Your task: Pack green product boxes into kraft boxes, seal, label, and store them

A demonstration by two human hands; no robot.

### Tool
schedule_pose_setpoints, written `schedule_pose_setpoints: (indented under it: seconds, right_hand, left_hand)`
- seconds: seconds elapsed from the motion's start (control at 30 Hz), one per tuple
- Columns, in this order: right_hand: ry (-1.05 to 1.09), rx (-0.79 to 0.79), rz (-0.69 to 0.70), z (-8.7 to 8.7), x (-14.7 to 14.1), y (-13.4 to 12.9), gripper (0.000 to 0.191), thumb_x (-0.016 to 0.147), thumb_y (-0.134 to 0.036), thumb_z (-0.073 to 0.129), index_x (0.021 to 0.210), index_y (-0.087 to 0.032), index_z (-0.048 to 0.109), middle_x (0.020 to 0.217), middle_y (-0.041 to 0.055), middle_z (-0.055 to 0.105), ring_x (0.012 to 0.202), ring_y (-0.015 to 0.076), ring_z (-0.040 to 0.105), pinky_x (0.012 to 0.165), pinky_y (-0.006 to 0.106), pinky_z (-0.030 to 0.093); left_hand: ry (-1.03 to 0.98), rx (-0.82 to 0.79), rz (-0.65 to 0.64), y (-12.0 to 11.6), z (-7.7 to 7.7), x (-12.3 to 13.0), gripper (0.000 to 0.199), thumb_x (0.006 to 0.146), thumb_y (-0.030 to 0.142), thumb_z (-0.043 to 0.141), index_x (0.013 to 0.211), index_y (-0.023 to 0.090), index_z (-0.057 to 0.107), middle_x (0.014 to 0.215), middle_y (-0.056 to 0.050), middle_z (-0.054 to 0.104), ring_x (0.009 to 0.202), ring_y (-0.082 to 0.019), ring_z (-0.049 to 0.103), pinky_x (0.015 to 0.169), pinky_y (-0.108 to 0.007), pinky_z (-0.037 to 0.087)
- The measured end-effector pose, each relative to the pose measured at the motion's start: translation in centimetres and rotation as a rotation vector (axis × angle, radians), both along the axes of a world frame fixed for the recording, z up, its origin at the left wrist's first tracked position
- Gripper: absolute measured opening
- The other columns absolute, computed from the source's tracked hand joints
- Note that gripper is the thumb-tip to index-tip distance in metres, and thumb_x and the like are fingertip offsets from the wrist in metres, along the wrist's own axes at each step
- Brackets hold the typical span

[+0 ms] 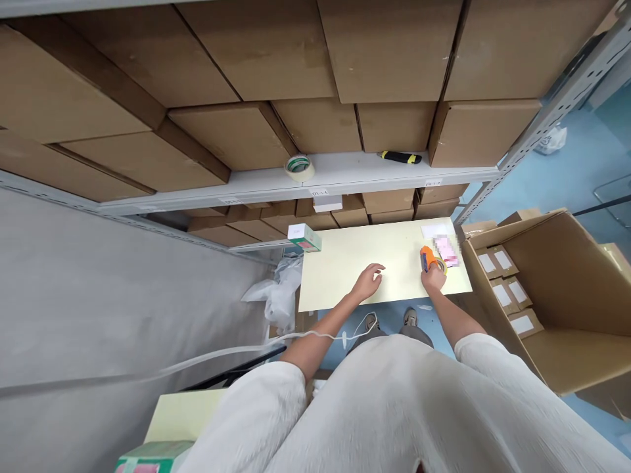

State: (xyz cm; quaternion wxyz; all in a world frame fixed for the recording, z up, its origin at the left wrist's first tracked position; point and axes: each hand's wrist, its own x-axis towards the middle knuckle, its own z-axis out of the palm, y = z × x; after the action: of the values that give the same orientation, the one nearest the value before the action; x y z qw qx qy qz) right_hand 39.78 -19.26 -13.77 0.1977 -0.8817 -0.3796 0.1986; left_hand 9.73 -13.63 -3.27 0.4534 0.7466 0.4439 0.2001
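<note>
My left hand (pixel 367 282) hovers over the middle of the pale yellow table (pixel 345 263), its fingers curved and apart, holding nothing. On the right part of the table, my right hand (pixel 434 278) is wrapped round an orange tape dispenser (pixel 426 255) with a yellow tape roll showing beside the fingers. Just beyond it lie a pink item (pixel 446 250), blurred out, and a white sheet (pixel 434 230). A small white and green box (pixel 305 237) stands at the table's far left corner.
Shelves of cardboard boxes rise behind the table; a tape roll (pixel 300 168) and a yellow-black cutter (pixel 399 157) lie on the shelf edge (pixel 345 172). An open carton (pixel 566 282) holding small boxes stands at right. A white cable (pixel 221 353) crosses my left forearm.
</note>
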Motion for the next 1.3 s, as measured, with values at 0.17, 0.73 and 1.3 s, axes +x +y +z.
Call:
schedule_pose_setpoints:
  seconds: [0.17,0.73,1.3]
  right_hand:
    - [-0.042,-0.027,0.002,0.8,-0.1,-0.5,0.024,0.092,-0.037,0.059,0.110,-0.022,0.065,0.112,0.0192,0.068,0.116,0.0397,0.061,0.097,0.056,0.047]
    - [-0.072,0.234,0.604,7.3,-10.0,2.0,0.029,0.099,-0.029,0.051,0.117,-0.020,0.071,0.118,0.0119,0.073,0.092,0.0242,0.069,0.091,0.038,0.052]
    - [0.236,0.207,1.477,9.1,-18.5,0.0,0.024,0.098,-0.026,0.051,0.110,-0.023,0.071,0.117,0.0088,0.073,0.091,0.0210,0.071,0.095,0.037,0.056]
  left_hand:
    - [0.000,-0.001,-0.001,0.0,0.2,-0.2,0.034,0.096,0.013,0.056,0.123,0.023,0.073,0.132,-0.009,0.072,0.112,-0.022,0.076,0.104,-0.041,0.063]
    - [-0.084,0.005,0.200,-2.2,0.2,-5.7,0.025,0.105,0.026,0.050,0.110,0.022,0.075,0.118,-0.008,0.079,0.109,-0.022,0.074,0.101,-0.038,0.060]
    - [-0.065,0.026,0.976,-22.3,0.9,-6.4,0.016,0.096,0.021,0.056,0.100,0.022,0.072,0.103,-0.005,0.078,0.099,-0.023,0.074,0.092,-0.037,0.060]
